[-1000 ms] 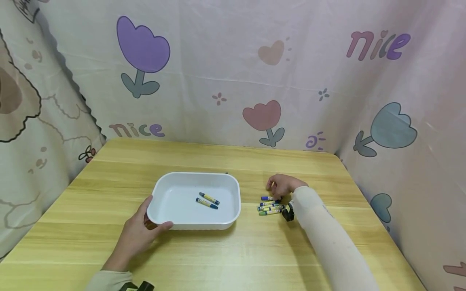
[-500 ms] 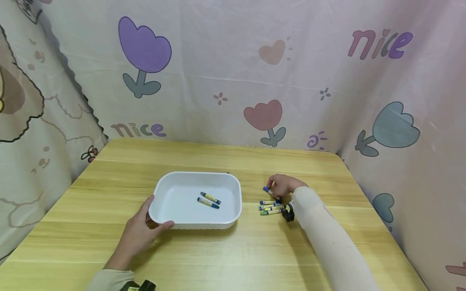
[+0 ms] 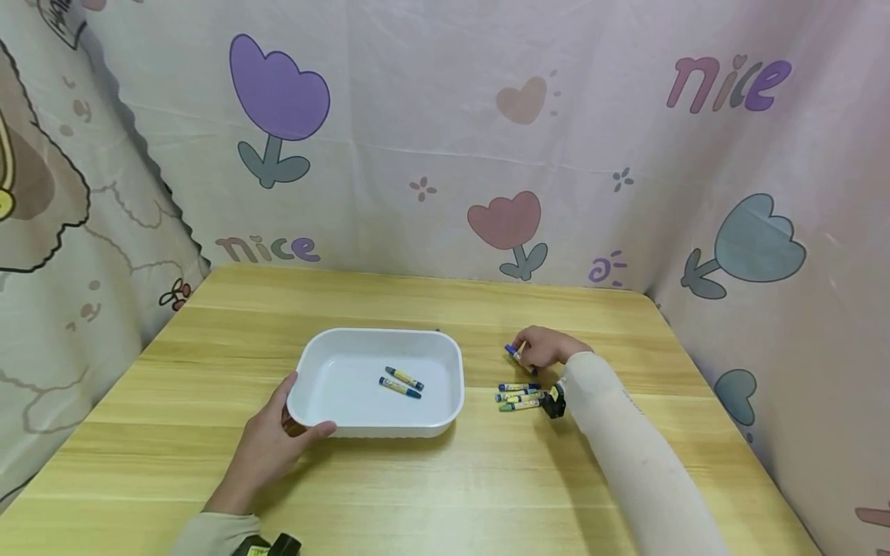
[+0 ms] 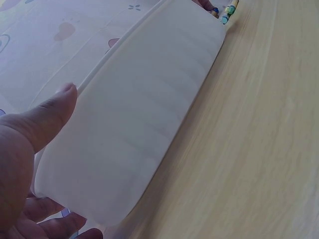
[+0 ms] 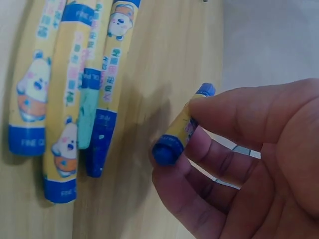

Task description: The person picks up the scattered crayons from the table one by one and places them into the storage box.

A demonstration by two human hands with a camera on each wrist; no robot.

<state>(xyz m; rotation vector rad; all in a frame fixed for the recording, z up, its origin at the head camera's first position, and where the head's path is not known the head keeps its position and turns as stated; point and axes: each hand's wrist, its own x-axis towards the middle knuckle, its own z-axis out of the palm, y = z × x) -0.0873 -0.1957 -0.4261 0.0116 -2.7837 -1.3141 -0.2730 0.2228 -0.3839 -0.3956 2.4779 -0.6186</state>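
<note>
Blue crayon [image 5: 182, 125] farther from pile [image 5: 65, 99]

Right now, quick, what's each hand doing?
Left hand: closed, holding the white, round-cornered rectangular tray.
Right hand: closed, pinching a blue crayon in a yellow wrapper.

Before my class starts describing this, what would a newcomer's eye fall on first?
Probably the white tray, left of centre on the table, with two crayons inside and the left hand gripping its near-left corner. Next, the right hand to its right, pinching a blue crayon just beyond the loose crayons. Behind, the big purple tulip stands out on the curtain, upper left.
</note>
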